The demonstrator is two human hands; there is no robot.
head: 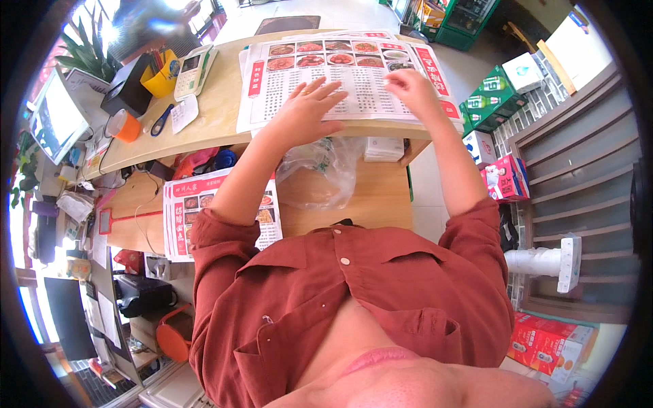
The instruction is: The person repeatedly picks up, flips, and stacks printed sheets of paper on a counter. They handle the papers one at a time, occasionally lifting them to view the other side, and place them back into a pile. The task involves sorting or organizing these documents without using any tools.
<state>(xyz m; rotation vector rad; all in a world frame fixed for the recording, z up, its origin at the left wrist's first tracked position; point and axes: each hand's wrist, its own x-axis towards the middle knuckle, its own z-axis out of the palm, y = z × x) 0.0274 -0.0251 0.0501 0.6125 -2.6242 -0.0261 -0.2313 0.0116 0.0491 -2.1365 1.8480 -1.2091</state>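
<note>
On the raised wooden counter (224,109) before me lies a stack of printed paper menu sheets (352,97) with food pictures and rows of writing. My left hand (311,109) rests on the top sheet with its fingers spread, a ring on one of them. Over the right part of the same sheet is my right hand (410,89), its thumb and fingertips close together; a small whitish spot shows at the fingertips, and I cannot tell whether it is an object. Beneath the counter, a second stack of menu sheets (176,219) lies on the lower desk, partly behind my left arm.
Left on the counter stand a calculator (191,71), a yellow pen holder (162,76), an orange cup (124,126), blue-handled scissors (162,120) and a paper slip (184,113). A clear plastic bag (326,178) and white napkins (383,149) lie below. Drink cartons (492,99) stand at right.
</note>
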